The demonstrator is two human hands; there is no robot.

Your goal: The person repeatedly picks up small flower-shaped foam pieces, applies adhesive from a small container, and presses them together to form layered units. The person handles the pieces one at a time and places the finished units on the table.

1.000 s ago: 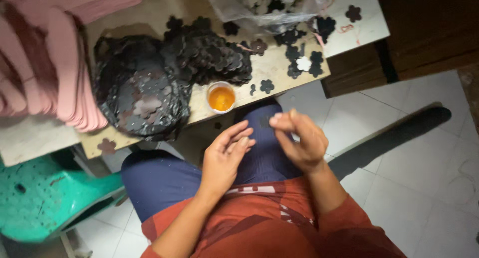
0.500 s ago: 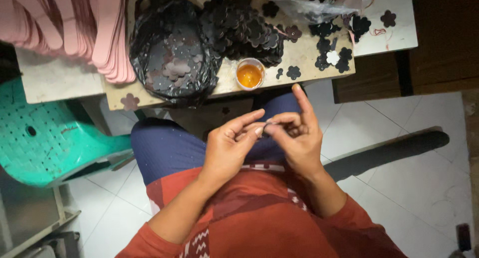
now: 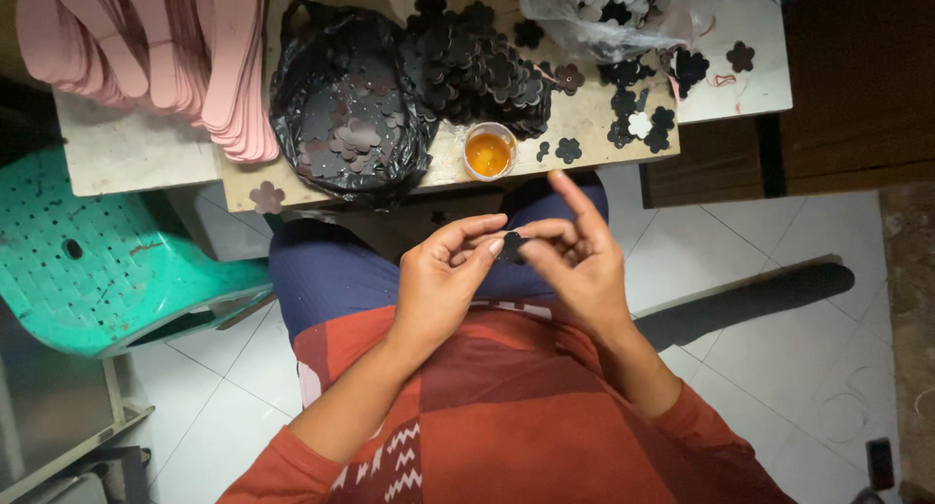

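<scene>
Beyond my hands I see the table (image 3: 136,153). On it: pink strips (image 3: 195,56) far left, a black bag (image 3: 341,105), a flower pile (image 3: 477,71), a glue cup (image 3: 489,151) nearest, a clear bag (image 3: 623,12) right.

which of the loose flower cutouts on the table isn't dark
The white flower cutout, lying among the dark flower cutouts at the table's right side, right of the orange glue cup. Another pale pinkish one lies by the near left edge.

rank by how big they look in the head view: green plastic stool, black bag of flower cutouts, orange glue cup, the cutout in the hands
1. green plastic stool
2. black bag
3. orange glue cup
4. dark flower cutout, pinched between left hand and right hand; mostly hidden and nearer the camera, so cup versus cutout is unsure.
</scene>
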